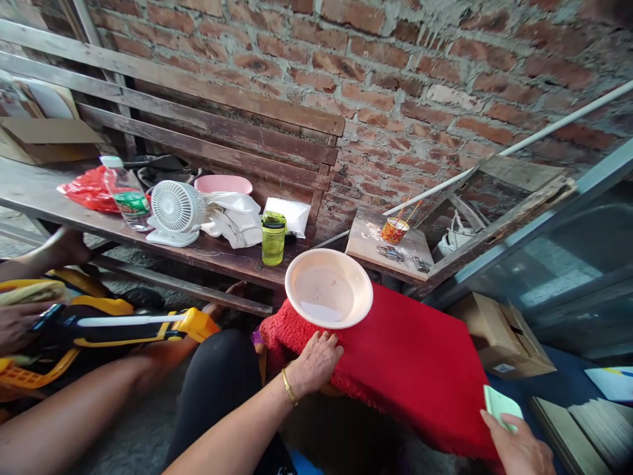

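Note:
A cream plastic basin (356, 290) stands on a table covered with red cloth (420, 356), with what looks like water and small specks inside. My left hand (319, 363), a gold bracelet at its wrist, lies on the cloth just in front of the basin's near rim. Its fingers are loosely stretched and hold nothing visible; I cannot tell whether they touch the basin. At the lower right, my right hand (519, 445) grips a flat pale green object (502, 406) with rounded corners. Its kind is unclear.
Behind, a wooden bench (222, 260) bears a white fan (175, 208), a bottle (126, 198) and a green cup (273, 241). A wooden board (366, 244) holds a patterned cup (394, 229). A cardboard box (499, 336) stands right. Another person's hand (20, 326) is left, by a yellow-black tool (133, 323).

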The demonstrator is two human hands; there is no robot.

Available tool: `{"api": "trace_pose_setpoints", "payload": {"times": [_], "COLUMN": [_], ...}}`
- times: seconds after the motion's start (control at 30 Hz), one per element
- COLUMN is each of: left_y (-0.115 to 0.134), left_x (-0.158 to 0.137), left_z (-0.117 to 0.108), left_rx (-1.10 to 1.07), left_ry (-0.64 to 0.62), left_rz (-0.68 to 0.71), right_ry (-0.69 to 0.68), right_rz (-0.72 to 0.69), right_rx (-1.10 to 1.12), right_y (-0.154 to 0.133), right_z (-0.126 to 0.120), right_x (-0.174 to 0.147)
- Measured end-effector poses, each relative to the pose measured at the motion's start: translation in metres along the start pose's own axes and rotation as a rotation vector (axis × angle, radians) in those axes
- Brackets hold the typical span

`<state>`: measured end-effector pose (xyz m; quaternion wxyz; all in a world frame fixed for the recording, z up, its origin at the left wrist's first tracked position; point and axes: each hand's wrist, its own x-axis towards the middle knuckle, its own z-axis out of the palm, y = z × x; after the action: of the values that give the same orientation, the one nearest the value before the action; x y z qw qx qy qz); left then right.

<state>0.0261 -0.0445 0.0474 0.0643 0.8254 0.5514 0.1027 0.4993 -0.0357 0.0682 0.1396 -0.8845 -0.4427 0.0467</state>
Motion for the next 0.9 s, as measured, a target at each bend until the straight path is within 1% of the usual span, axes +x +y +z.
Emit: {"api": "trace_pose_setpoints", "payload": {"times": [0.03, 0.07, 0.1, 0.17, 0.27, 0.3, 0.33, 0.37, 0.4, 0.43, 0.5, 0.6, 0.63, 0.67, 0.7, 0.73, 0.77, 0.83, 0.9], "left_y": [0.001, 0.002, 0.004, 0.007, 0.009, 0.008, 0.008, 0.007, 0.006, 0.005, 0.003, 0.001, 0.001, 0.0, 0.0, 0.0, 0.0, 0.001, 0.003], "left_x": [0.001, 0.003, 0.004, 0.007, 0.012, 0.013, 0.014, 0.016, 0.017, 0.018, 0.021, 0.024, 0.025, 0.025, 0.026, 0.026, 0.026, 0.026, 0.025], "left_z": [-0.003, -0.005, -0.007, -0.009, -0.003, 0.001, 0.005, 0.01, 0.014, 0.018, 0.025, 0.032, 0.034, 0.036, 0.038, 0.039, 0.04, 0.042, 0.043], "left_rx": [0.006, 0.013, 0.019, 0.025, 0.024, 0.021, 0.017, 0.009, 0.001, -0.007, -0.017, -0.016, -0.015, -0.014, -0.013, -0.011, -0.008, 0.002, 0.019], "left_ry": [-0.013, -0.019, -0.018, -0.001, 0.069, 0.099, 0.128, 0.155, 0.176, 0.188, 0.199, 0.204, 0.208, 0.214, 0.22, 0.228, 0.236, 0.249, 0.253], "left_rz": [0.016, 0.031, 0.044, 0.079, 0.143, 0.161, 0.172, 0.176, 0.176, 0.176, 0.176, 0.176, 0.172, 0.166, 0.157, 0.146, 0.131, 0.099, 0.075], "right_ry": [0.036, 0.059, 0.064, 0.03, -0.104, -0.144, -0.173, -0.19, -0.196, -0.194, -0.187, -0.163, -0.14, -0.116, -0.093, -0.08, -0.076, -0.09, -0.103], "right_rz": [0.026, 0.039, 0.014, -0.157, -0.482, -0.573, -0.633, -0.66, -0.648, -0.597, -0.425, -0.111, -0.02, 0.052, 0.091, 0.089, 0.043, -0.151, -0.39], "right_rx": [0.013, 0.041, 0.084, 0.173, 0.281, 0.29, 0.288, 0.279, 0.261, 0.237, 0.169, 0.006, -0.054, -0.105, -0.135, -0.14, -0.116, -0.019, 0.073], "right_y": [0.005, 0.001, -0.011, -0.053, -0.128, -0.147, -0.158, -0.162, -0.158, -0.146, -0.105, -0.031, -0.013, -0.001, 0.004, 0.002, -0.008, -0.046, -0.096], "right_z": [-0.003, -0.003, -0.001, 0.012, 0.041, 0.049, 0.054, 0.057, 0.056, 0.053, 0.038, 0.007, -0.003, -0.01, -0.014, -0.015, -0.013, 0.001, 0.02], "right_x": [0.0, -0.005, -0.015, -0.046, -0.098, -0.111, -0.118, -0.12, -0.116, -0.106, -0.077, -0.029, -0.018, -0.011, -0.008, -0.01, -0.016, -0.037, -0.065]}}
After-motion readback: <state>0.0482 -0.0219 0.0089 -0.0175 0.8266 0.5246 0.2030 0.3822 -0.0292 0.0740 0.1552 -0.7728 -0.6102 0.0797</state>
